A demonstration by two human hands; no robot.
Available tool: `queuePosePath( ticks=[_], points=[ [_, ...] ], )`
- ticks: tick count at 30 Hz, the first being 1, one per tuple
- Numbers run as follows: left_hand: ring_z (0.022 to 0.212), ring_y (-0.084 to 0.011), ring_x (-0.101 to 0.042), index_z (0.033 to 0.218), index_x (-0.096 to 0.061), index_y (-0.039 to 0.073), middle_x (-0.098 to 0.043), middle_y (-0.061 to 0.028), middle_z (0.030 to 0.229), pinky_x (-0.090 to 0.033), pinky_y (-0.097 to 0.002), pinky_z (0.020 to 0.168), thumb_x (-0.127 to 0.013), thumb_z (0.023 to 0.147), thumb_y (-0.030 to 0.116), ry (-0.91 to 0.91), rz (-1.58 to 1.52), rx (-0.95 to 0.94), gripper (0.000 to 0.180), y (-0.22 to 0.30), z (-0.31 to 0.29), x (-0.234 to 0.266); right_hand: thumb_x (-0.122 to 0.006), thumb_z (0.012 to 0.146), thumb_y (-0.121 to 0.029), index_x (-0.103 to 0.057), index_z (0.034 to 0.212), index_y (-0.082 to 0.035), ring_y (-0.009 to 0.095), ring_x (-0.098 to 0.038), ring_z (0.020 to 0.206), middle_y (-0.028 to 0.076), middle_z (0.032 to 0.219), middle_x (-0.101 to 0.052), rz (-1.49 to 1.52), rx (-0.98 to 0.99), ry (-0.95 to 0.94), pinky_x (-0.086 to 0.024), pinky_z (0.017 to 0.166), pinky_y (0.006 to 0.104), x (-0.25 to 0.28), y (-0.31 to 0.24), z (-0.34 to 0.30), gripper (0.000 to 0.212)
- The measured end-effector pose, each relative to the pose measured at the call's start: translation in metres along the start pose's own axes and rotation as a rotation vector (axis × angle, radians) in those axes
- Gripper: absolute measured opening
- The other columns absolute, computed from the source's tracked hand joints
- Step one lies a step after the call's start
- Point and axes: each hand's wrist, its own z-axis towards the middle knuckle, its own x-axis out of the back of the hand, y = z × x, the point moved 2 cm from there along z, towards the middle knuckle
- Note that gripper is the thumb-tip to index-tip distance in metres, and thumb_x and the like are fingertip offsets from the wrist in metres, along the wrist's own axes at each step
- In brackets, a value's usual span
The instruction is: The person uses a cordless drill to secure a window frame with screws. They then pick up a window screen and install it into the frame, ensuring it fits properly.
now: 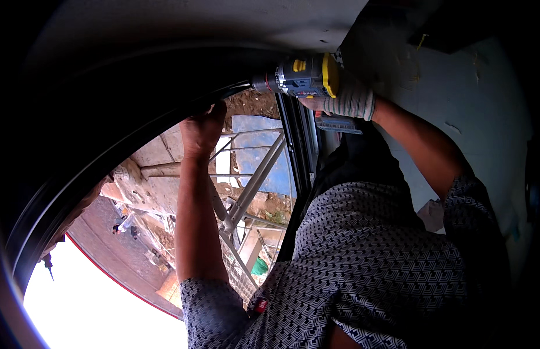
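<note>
My right hand (346,103), in a pale knitted glove with striped cuff, is wrapped round the grip of a cordless drill (303,77). The drill has a grey-blue body, a yellow rear and a battery at its base. It lies sideways, its chuck and bit pointing left along the dark window frame (124,138). Whether the tip touches the frame is hard to see. My left hand (202,129) is bare and raised against that frame, left of and slightly below the bit. Its fingers are curled and partly lost in shadow; what they hold is hidden.
An upright dark frame member (298,145) stands right of the opening. Outside, far below, are scaffold poles (257,174), a blue sheet (258,145), rubble and a person (125,223). A pale wall (456,104) lies to the right, another pale surface (270,26) above.
</note>
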Motion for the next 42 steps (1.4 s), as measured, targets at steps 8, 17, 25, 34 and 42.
queuePosePath(
  ticks=[8, 17, 25, 34, 42],
  points=[
    [0.085, -0.0145, -0.064, 0.104, -0.069, 0.004, -0.068, -0.0004, 0.088, -0.051, -0.0291, 0.077, -0.066, 0.082, -0.008, -0.055, 0.009, 0.011, 0.026, -0.045, 0.001, -0.028, -0.079, 0.087, -0.026, -0.059, 0.125, -0.008, 0.017, -0.073, 0.090, 0.007, 0.107, -0.070, -0.078, -0.138, 0.059, -0.063, 0.081, 0.0360, 0.008, 0.014, -0.033, 0.047],
    [0.097, -0.0261, -0.068, 0.113, -0.069, 0.006, -0.073, -0.0127, 0.099, -0.052, -0.0348, 0.089, -0.070, 0.078, 0.005, -0.164, 0.003, 0.217, 0.036, -0.079, -0.007, -0.046, -0.082, 0.086, -0.020, -0.067, 0.109, -0.009, 0.005, -0.059, 0.060, 0.001, 0.090, -0.069, -0.070, -0.213, 0.099, -0.051, 0.054, 0.0215, 0.013, 0.062, -0.058, 0.031],
    [0.062, -0.0082, -0.046, 0.103, -0.063, 0.003, -0.053, 0.0020, 0.073, -0.041, -0.0268, 0.056, -0.062, 0.091, 0.015, 0.254, -0.494, 0.777, 0.017, -0.098, -0.129, -0.107, -0.080, 0.084, -0.019, -0.064, 0.113, -0.007, 0.017, -0.068, 0.091, 0.005, 0.099, -0.070, -0.632, 0.152, -0.012, -0.057, 0.083, 0.0355, 0.001, 0.068, -0.068, 0.034],
    [0.065, -0.0109, -0.046, 0.104, -0.062, 0.001, -0.052, -0.0003, 0.082, -0.044, -0.0271, 0.060, -0.049, 0.100, 0.009, 0.500, -1.322, 1.068, 0.016, -0.070, -0.271, -0.171, -0.079, 0.083, -0.024, -0.063, 0.115, -0.007, 0.024, -0.071, 0.093, 0.008, 0.101, -0.071, -0.839, 0.258, -0.331, -0.057, 0.086, 0.0375, -0.016, 0.050, -0.050, 0.039],
    [0.070, -0.0073, -0.054, 0.118, -0.060, -0.004, -0.064, -0.0035, 0.092, -0.051, -0.0237, 0.064, -0.055, 0.102, 0.009, 0.681, -1.448, 0.937, 0.021, -0.051, -0.273, -0.174, -0.080, 0.082, -0.025, -0.069, 0.105, -0.007, 0.022, -0.075, 0.092, 0.008, 0.095, -0.076, -0.936, 0.271, -0.594, -0.059, 0.084, 0.0341, -0.046, 0.023, -0.035, 0.031]
  ],
)
